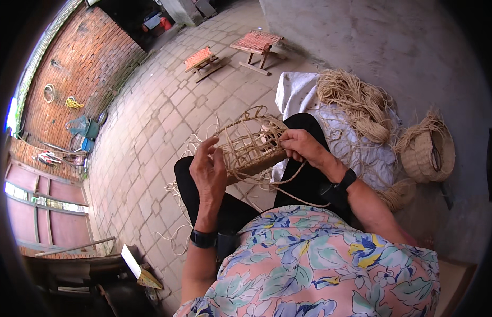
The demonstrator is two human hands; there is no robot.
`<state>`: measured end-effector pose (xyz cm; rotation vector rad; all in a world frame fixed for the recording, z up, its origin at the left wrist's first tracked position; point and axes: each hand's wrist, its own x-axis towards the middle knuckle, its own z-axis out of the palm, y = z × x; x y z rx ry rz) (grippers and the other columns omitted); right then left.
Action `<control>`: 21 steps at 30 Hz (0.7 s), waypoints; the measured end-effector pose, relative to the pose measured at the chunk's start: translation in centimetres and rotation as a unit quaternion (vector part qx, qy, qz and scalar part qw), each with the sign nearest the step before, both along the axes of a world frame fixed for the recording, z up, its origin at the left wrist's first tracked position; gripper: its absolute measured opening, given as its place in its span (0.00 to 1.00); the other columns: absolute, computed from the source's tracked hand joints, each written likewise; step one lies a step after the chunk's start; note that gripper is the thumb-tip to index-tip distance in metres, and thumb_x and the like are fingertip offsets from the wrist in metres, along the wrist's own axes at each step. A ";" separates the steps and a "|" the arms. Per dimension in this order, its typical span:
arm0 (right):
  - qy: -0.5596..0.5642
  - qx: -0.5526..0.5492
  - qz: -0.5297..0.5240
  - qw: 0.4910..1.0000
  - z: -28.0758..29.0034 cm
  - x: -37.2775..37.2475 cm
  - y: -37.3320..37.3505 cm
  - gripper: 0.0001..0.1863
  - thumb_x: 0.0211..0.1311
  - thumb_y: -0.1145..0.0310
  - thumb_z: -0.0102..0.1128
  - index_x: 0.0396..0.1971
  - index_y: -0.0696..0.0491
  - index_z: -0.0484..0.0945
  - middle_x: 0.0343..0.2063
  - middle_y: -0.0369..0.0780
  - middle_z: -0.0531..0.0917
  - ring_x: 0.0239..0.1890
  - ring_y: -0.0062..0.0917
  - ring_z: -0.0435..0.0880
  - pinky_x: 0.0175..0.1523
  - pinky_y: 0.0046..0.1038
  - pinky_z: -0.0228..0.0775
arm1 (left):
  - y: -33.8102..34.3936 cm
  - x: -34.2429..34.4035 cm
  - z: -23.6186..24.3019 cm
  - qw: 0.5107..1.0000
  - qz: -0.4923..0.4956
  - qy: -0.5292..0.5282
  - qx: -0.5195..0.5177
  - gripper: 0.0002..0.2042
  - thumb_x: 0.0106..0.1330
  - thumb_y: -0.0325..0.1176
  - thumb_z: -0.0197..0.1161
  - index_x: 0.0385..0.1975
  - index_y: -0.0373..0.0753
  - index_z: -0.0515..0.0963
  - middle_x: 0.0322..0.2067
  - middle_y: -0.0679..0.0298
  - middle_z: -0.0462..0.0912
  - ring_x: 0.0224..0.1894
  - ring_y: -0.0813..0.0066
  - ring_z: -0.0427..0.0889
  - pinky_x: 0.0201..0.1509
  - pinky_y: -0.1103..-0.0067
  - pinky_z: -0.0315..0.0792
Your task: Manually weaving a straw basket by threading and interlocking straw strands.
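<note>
An openwork basket [251, 147] of tan twisted cord lies sideways over my lap, with a solid brownish band along its near side. At its right end my right hand [305, 148] is closed, thumb and fingers pinching cord at the edge. From there a working strand of cord [291, 181] loops down and back under the basket. My left hand [208, 171] is beside the left end, its fingers bent but apart, with no held thing visible. Whether its thumb touches the weave I cannot tell. Loose cord ends stick out around the basket's left side.
To my right, a white cloth [338, 113] bears a big heap of tan cord [357, 100]. Beyond it stands a woven basket [428, 153], with a cord coil [398, 194] nearer me. Two low stools [256, 42] stand ahead on the paved floor [145, 142].
</note>
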<state>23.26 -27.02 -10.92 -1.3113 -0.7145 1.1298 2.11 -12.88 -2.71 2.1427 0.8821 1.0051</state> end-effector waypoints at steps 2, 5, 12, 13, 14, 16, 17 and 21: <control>0.011 0.015 -0.003 1.000 0.7 -0.5 0.0 0.09 0.63 0.65 0.56 0.34 0.55 0.76 0.16 0.31 0.76 0.13 0.11 0.69 0.16 0.15 0.58 | 0.0 -1.3 -0.7 1.000 -0.002 0.024 -0.004 0.11 0.62 0.24 0.57 0.44 0.38 0.78 0.25 0.62 0.80 0.23 0.82 0.75 0.27 0.82 0.70; 0.016 0.026 0.008 0.999 2.7 -1.8 0.1 0.08 0.64 0.65 0.56 0.34 0.55 0.75 0.17 0.30 0.75 0.14 0.09 0.70 0.17 0.13 0.60 | 0.4 -2.4 -2.1 0.996 -0.025 0.036 -0.080 0.12 0.63 0.23 0.54 0.45 0.38 0.77 0.20 0.64 0.78 0.22 0.83 0.74 0.26 0.81 0.69; -0.172 0.042 -0.163 0.971 0.1 -1.5 0.2 0.07 0.65 0.66 0.54 0.29 0.53 0.76 0.16 0.31 0.74 0.14 0.13 0.70 0.19 0.16 0.62 | 1.2 -3.4 -3.3 0.987 -0.013 -0.014 -0.159 0.10 0.66 0.23 0.52 0.45 0.40 0.76 0.17 0.69 0.72 0.21 0.86 0.69 0.25 0.84 0.66; -0.111 -0.011 -0.155 0.982 -0.2 -0.4 -0.6 0.07 0.65 0.66 0.53 0.31 0.52 0.76 0.16 0.31 0.74 0.14 0.12 0.68 0.19 0.15 0.61 | 1.3 -3.3 -3.2 0.989 -0.025 -0.021 -0.147 0.10 0.66 0.23 0.51 0.45 0.40 0.75 0.17 0.69 0.72 0.21 0.86 0.69 0.25 0.84 0.66; -0.088 -0.031 -0.180 0.979 -0.7 0.6 -1.1 0.06 0.65 0.66 0.52 0.32 0.51 0.76 0.17 0.31 0.73 0.15 0.11 0.67 0.18 0.15 0.59 | 1.4 -3.4 -3.4 0.990 -0.035 -0.029 -0.134 0.11 0.67 0.24 0.51 0.46 0.40 0.75 0.17 0.69 0.72 0.21 0.86 0.69 0.25 0.84 0.66; -0.089 -0.051 -0.265 0.959 -2.9 4.8 -3.3 0.06 0.64 0.65 0.52 0.31 0.49 0.75 0.16 0.30 0.71 0.13 0.11 0.64 0.15 0.14 0.55 | 1.7 -3.6 -3.9 0.989 -0.036 -0.039 -0.139 0.10 0.66 0.24 0.51 0.46 0.40 0.74 0.17 0.68 0.73 0.21 0.86 0.70 0.25 0.84 0.67; -0.071 -0.018 -0.309 0.948 -4.7 7.4 -4.7 0.06 0.63 0.64 0.54 0.29 0.48 0.75 0.16 0.30 0.71 0.12 0.10 0.63 0.14 0.14 0.52 | 1.9 -3.9 -4.0 0.989 -0.037 -0.045 -0.137 0.10 0.66 0.24 0.51 0.45 0.40 0.74 0.18 0.68 0.74 0.21 0.86 0.71 0.25 0.84 0.67; -0.110 -0.058 -0.386 0.914 -10.9 18.4 -13.9 0.09 0.59 0.63 0.58 0.23 0.50 0.75 0.14 0.33 0.72 0.13 0.19 0.69 0.16 0.24 0.58 | 1.6 -3.3 -3.8 0.984 -0.041 -0.057 -0.161 0.09 0.66 0.23 0.52 0.44 0.39 0.74 0.18 0.69 0.74 0.22 0.87 0.71 0.26 0.85 0.67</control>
